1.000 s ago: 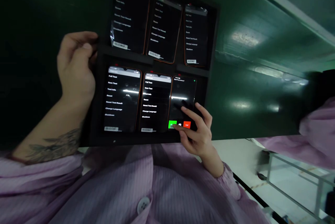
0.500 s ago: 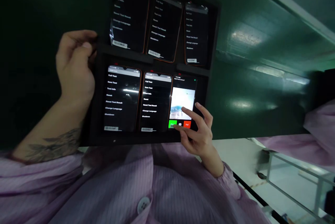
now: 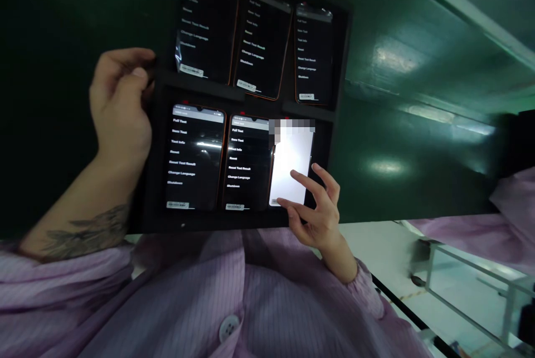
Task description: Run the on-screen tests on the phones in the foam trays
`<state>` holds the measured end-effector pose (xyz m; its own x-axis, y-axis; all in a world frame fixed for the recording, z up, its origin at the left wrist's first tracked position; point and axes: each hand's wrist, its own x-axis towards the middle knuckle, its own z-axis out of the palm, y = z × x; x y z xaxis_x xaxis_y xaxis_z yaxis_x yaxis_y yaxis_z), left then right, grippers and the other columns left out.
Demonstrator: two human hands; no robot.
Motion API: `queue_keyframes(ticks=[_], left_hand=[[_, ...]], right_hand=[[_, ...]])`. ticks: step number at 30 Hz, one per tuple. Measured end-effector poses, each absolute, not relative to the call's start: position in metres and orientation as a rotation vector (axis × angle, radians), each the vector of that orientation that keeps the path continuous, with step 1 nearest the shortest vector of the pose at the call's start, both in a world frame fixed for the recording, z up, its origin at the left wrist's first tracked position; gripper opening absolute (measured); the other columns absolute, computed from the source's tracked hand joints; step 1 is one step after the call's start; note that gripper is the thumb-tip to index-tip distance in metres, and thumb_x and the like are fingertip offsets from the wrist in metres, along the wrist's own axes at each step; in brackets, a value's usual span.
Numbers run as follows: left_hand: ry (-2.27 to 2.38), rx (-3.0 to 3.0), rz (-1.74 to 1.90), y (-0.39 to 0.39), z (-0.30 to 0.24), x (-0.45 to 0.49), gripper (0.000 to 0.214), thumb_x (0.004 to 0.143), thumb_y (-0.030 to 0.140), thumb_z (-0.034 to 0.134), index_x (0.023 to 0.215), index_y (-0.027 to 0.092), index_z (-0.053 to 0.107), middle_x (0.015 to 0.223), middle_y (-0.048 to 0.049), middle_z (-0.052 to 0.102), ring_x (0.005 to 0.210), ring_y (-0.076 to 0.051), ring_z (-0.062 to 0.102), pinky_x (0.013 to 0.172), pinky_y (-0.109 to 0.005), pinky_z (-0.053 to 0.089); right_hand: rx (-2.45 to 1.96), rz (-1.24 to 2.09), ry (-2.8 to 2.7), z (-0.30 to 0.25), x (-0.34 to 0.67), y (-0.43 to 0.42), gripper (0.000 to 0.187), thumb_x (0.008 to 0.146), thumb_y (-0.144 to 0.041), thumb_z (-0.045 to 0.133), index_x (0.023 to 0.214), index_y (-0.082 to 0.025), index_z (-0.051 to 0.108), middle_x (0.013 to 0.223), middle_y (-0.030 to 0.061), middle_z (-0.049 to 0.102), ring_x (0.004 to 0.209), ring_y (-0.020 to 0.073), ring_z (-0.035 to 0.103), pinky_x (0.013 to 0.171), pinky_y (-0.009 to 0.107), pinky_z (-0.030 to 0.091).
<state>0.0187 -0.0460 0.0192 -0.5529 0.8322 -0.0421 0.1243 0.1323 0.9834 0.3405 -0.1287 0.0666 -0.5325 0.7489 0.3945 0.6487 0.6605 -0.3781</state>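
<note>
Reaching in from the lower right of the frame, the right hand (image 3: 320, 213) spreads its fingers wide over the lit phone (image 3: 292, 151), its fingertips at the lower part of the white screen; it grasps nothing. That phone lies just right of the frame's centre, in the right end of the lower row of a black tray (image 3: 209, 222). A pixelated patch covers its top edge. Beside it, the lower middle phone (image 3: 249, 163) and the lower left phone (image 3: 195, 157) show dark screens with white menu lines. Three upper phones (image 3: 264, 43), also dark with menus, fill the row at top centre. At the left of the frame, the left hand (image 3: 121, 104) bends its fingers against the tray's left edge; whether it grips cannot be told. A green table (image 3: 397, 140) lies beneath the tray, and another person's pink sleeve (image 3: 516, 196) shows at far right.
</note>
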Motion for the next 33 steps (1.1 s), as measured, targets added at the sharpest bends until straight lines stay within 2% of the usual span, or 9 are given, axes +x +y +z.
queue_keyframes(ticks=[9, 17, 22, 26, 29, 33], left_hand=[[1.769, 0.831, 1.494, -0.043, 0.022, 0.019, 0.038, 0.094, -0.006, 0.038, 0.113, 0.007, 0.068, 0.110, -0.0027, 0.065, 0.140, -0.023, 0.062, 0.135, -0.070, 0.023], [1.811, 0.866, 1.463, -0.045, 0.017, 0.016, 0.037, 0.096, -0.003, 0.039, 0.116, 0.007, 0.068, 0.111, -0.0037, 0.065, 0.139, -0.024, 0.062, 0.132, -0.069, 0.032], [1.800, 0.925, 1.461, -0.045, 0.014, 0.012, 0.037, 0.094, -0.001, 0.041, 0.116, 0.007, 0.070, 0.110, -0.0035, 0.065, 0.138, -0.024, 0.062, 0.133, -0.072, 0.026], [1.767, 0.922, 1.517, -0.044, 0.009, 0.010, 0.035, 0.091, -0.001, 0.043, 0.113, 0.007, 0.070, 0.110, -0.0043, 0.067, 0.136, -0.025, 0.063, 0.132, -0.073, 0.028], [1.792, 0.946, 1.479, -0.044, 0.007, 0.008, 0.034, 0.094, 0.000, 0.044, 0.115, 0.008, 0.069, 0.111, -0.0032, 0.066, 0.139, -0.026, 0.062, 0.131, -0.073, 0.030], [1.818, 0.937, 1.439, -0.045, 0.009, 0.007, 0.032, 0.096, 0.001, 0.045, 0.118, 0.007, 0.068, 0.114, -0.0026, 0.064, 0.142, -0.027, 0.060, 0.131, -0.072, 0.030]], right_hand=[[-1.091, 0.248, -2.342, 0.065, 0.340, -0.130, 0.026, 0.091, -0.014, 0.062, 0.083, -0.027, 0.083, 0.132, 0.0052, 0.075, 0.141, 0.0323, 0.058, 0.109, 0.050, 0.061], [-1.081, 0.234, -2.344, 0.065, 0.341, -0.130, 0.027, 0.092, -0.015, 0.061, 0.077, -0.027, 0.081, 0.132, 0.0050, 0.075, 0.141, 0.0310, 0.058, 0.107, 0.048, 0.062], [-1.064, 0.281, -2.347, 0.063, 0.344, -0.132, 0.022, 0.087, -0.013, 0.065, 0.082, -0.026, 0.081, 0.135, 0.0038, 0.075, 0.142, 0.0329, 0.057, 0.110, 0.050, 0.058], [-0.995, 0.323, -2.365, 0.066, 0.349, -0.134, 0.024, 0.088, -0.013, 0.062, 0.077, -0.024, 0.080, 0.130, 0.0055, 0.077, 0.142, 0.0315, 0.057, 0.113, 0.047, 0.056], [-1.059, 0.299, -2.403, 0.067, 0.354, -0.135, 0.028, 0.093, -0.013, 0.059, 0.082, -0.025, 0.082, 0.132, 0.0051, 0.075, 0.144, 0.0308, 0.054, 0.114, 0.049, 0.057], [-1.248, 0.230, -2.367, 0.063, 0.357, -0.134, 0.030, 0.098, -0.013, 0.059, 0.098, -0.027, 0.086, 0.146, 0.0057, 0.066, 0.153, 0.0340, 0.046, 0.117, 0.053, 0.053]])
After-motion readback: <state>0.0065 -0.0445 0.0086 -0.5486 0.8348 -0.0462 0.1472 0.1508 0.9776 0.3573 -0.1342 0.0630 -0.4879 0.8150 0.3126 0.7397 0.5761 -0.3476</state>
